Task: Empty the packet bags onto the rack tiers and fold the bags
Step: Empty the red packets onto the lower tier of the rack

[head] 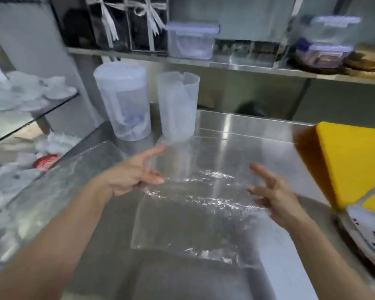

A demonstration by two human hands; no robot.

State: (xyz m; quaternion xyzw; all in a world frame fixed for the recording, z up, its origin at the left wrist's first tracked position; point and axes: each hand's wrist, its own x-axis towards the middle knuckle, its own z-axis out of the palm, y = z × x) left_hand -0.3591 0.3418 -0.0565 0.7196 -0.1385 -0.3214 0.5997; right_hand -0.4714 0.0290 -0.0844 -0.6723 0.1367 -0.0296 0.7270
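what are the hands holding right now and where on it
Cannot tell: the left hand meets the bag's left edge, perhaps pinching it; the right hand is open by its right edge.

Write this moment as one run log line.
bag: empty, on counter | left hand: open, beside bag | right hand: open, beside bag

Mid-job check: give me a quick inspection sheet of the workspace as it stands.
Surface: steel table, shiny.
Job's things: clear bag looks empty, spread between the hands; rack at left holds white items, too blurred to identify.
Clutter: lidded tub and open tub at the table's back; yellow board at right.
Hands: left hand and right hand at the bag's side edges, fingers straight.
Cables: nothing seen.
Surroundings: shelf above, carrying lidded boxes.
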